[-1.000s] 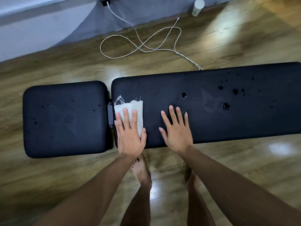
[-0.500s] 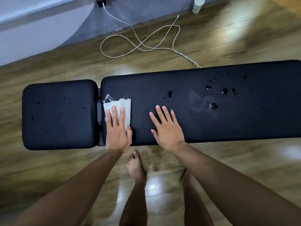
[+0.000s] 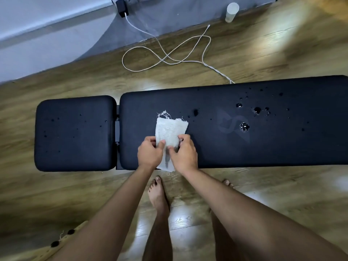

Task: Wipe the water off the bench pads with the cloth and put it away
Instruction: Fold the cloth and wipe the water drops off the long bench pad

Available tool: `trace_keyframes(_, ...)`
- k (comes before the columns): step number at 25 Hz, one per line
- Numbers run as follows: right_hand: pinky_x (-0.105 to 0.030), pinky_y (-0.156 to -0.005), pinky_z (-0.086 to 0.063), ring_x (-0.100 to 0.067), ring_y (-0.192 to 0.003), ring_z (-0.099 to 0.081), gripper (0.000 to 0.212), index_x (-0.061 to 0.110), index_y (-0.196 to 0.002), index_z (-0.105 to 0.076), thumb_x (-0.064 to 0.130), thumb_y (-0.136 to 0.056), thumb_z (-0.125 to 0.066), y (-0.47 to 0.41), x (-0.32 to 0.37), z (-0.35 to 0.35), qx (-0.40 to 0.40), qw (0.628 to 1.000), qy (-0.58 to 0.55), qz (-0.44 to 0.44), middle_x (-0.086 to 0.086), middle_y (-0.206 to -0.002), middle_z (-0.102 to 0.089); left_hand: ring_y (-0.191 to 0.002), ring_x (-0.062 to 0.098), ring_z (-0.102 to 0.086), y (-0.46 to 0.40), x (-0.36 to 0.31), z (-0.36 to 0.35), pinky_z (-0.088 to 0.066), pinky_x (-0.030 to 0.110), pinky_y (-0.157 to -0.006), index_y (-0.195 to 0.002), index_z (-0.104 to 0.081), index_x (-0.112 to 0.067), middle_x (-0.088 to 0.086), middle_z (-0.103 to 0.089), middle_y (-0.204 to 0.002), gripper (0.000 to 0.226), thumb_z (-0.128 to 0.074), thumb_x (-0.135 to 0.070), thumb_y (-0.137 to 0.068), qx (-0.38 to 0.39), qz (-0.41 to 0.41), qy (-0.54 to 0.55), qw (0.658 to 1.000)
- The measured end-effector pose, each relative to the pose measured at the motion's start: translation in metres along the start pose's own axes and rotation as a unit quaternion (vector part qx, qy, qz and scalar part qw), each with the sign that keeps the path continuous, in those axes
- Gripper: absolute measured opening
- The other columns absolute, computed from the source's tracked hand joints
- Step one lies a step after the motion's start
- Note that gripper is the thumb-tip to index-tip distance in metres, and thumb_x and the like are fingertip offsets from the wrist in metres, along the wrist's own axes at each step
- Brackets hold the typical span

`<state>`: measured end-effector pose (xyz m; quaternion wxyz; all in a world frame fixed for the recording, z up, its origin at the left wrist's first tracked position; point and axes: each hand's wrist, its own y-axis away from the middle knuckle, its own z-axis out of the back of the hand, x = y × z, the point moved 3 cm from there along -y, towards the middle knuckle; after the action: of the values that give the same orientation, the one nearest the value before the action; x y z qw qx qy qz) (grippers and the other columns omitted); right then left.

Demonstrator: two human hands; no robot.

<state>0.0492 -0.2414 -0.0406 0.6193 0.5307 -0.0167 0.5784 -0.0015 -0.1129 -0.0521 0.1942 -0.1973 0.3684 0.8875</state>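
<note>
My left hand [image 3: 149, 153] and right hand [image 3: 183, 154] sit close together, knuckles up, thumbs and curled fingers pinching the cloth [image 3: 170, 131] between them. Both forearms reach forward, converging.

Black bench pads [image 3: 244, 147] on wooden floor [image 3: 56, 194]; water drops [image 3: 244, 126] and cloth [image 3: 170, 129] atop

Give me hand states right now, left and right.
Left hand: closed, pinching the cloth at its left edge.
Right hand: closed, pinching the same cloth at its right edge, over the long bench pad.
</note>
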Motion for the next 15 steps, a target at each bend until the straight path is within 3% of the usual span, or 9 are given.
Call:
trace_keyframes(4, -0.032, -0.092, -0.043, -0.023, -0.111, -0.057, 0.045, 0.014, -0.131, -0.05, 0.014, -0.09, -0.067, 0.005, -0.012, 0.019, -0.054, 0.998, -0.029, -0.006, -0.006, -0.125, -0.055, -0.097, 0.018, -0.068, 0.005, -0.008, -0.009, -0.047, 0.026, -0.082, -0.114, -0.069, -0.008, -0.002, -0.071, -0.097, 0.026, -0.067, -0.027, -0.096, 0.059, -0.011, 0.023, 0.998)
trace_keyframes(10, -0.035, -0.093, -0.047, -0.02, -0.107, -0.057, 0.042, 0.013, -0.128, -0.056, 0.008, -0.087, -0.065, 0.016, -0.047, 0.112, -0.148, 0.988, -0.047, 0.013, -0.005, -0.12, -0.059, -0.085, 0.012, -0.064, 0.05, -0.076, -0.075, -0.045, 0.019, -0.07, -0.102, -0.068, -0.014, -0.01, -0.068, -0.088, 0.014, -0.066, -0.026, -0.097, 0.117, -0.068, 0.04, 0.99)
trace_keyframes(15, -0.028, -0.09, -0.044, -0.017, -0.108, -0.057, 0.043, 0.014, -0.128, -0.057, 0.009, -0.086, -0.066, 0.018, -0.095, 0.212, -0.217, 0.975, -0.043, 0.001, -0.003, -0.12, -0.059, -0.085, 0.009, -0.063, 0.097, -0.153, -0.156, -0.043, 0.02, -0.078, -0.107, -0.068, -0.013, -0.008, -0.068, -0.09, 0.015, -0.065, -0.024, -0.097, 0.159, -0.113, 0.032, 0.98)
